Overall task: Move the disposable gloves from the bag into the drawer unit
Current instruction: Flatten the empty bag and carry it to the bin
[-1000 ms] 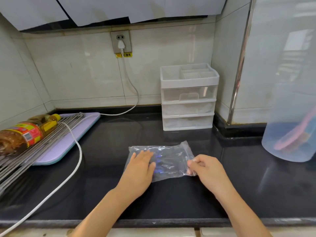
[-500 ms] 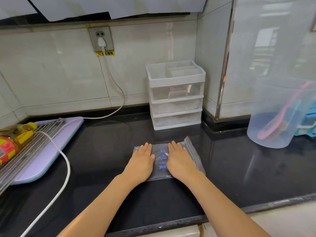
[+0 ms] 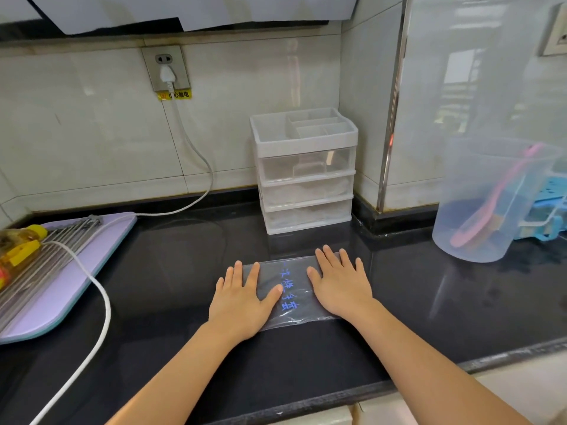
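Observation:
A clear plastic bag of disposable gloves (image 3: 290, 289) with blue writing lies flat on the black counter. My left hand (image 3: 242, 297) presses flat on its left end, fingers straight. My right hand (image 3: 340, 280) lies flat on its right end, fingers spread. A white drawer unit (image 3: 303, 170) with three clear drawers, all closed, and an open top tray stands against the back wall, just behind the bag.
A lilac cutting board (image 3: 61, 280) with a metal rack and an oil bottle (image 3: 18, 250) sits at the left. A white cable (image 3: 101, 296) crosses the counter from the wall socket (image 3: 167, 69). A clear jug (image 3: 487, 204) holding a pink utensil stands at the right.
One second ago my right hand pinched the bag's right edge; both hands then lay flat on it side by side and have since slid apart toward its ends.

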